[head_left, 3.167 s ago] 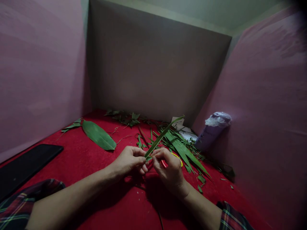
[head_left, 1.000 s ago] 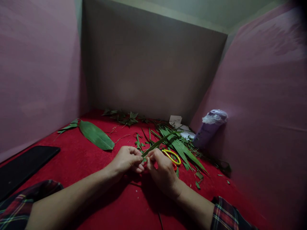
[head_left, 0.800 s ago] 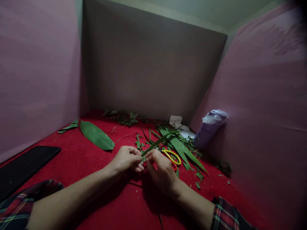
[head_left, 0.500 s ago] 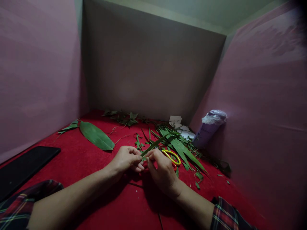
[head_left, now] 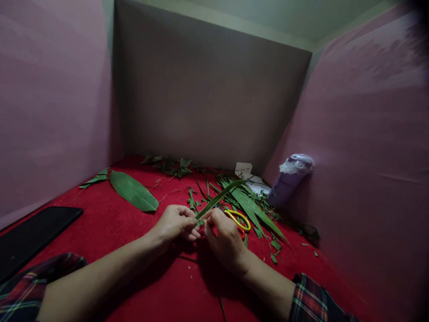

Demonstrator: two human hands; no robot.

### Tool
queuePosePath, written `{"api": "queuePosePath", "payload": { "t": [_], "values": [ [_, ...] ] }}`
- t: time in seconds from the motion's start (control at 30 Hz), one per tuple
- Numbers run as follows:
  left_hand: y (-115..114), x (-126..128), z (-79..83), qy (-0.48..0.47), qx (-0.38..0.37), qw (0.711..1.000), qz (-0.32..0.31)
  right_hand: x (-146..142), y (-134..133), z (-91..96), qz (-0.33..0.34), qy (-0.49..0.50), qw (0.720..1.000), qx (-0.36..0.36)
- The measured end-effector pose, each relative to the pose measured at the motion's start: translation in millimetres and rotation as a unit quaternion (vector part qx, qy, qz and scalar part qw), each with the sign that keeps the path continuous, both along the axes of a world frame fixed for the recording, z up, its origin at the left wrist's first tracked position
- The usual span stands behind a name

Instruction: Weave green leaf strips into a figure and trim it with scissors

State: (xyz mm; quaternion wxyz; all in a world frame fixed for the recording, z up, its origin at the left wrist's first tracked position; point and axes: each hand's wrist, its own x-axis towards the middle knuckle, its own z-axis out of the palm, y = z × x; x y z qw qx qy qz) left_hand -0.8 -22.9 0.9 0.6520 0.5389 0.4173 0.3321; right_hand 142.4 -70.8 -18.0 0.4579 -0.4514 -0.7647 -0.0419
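Between finger and thumb, my left hand (head_left: pixel 176 224) grips the lower end of a long narrow green leaf (head_left: pixel 216 200), whose tip slants up and to the right. Close beside it, my right hand (head_left: pixel 225 235) is pinched at the same lower end, on a small green piece (head_left: pixel 200 222) of leaf; its fingertips are partly hidden. Just behind my right hand lie scissors with yellow and red handles (head_left: pixel 241 220), their blades mostly covered. A heap of cut long leaves (head_left: pixel 253 206) spreads to the right of the scissors.
A broad green leaf (head_left: pixel 134 190) lies left on the red cloth (head_left: pixel 161 286). A black flat device (head_left: pixel 36 237) rests at far left. A purple container (head_left: pixel 284 185) topped with clear plastic leans at the right wall. White papers (head_left: pixel 257 184) and leafy sprigs (head_left: pixel 179 167) lie at the back.
The long leaf has turned slightly, showing more of its face. Both hands keep nearly the same place and grip; the whole view has shifted a little.
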Motion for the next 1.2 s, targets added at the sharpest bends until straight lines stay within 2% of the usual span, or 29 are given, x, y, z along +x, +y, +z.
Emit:
{"api": "queuePosePath", "payload": {
  "t": [0.17,0.67,0.83,0.97,1.2],
  "values": [
    [-1.2,0.9,2.3,0.000,-0.004,1.000,0.001,1.2,1.4,-1.1,-0.018,0.037,0.999,0.002],
    [-0.5,0.7,1.3,0.014,0.011,1.000,-0.004,1.2,-1.6,0.9,0.006,0.023,0.999,-0.025],
    [-2.6,2.4,2.5,0.066,0.018,0.998,-0.008,-1.6,1.2,-1.7,-0.002,0.032,0.999,-0.044],
    [-3.0,4.2,5.0,0.116,0.009,0.993,-0.007,-1.3,8.7,-8.7,-0.017,0.045,0.995,-0.087],
    [7.0,2.7,-2.1,0.149,-0.005,0.988,-0.046,2.5,16.7,-8.2,-0.009,0.055,0.991,-0.118]
  ]
}}
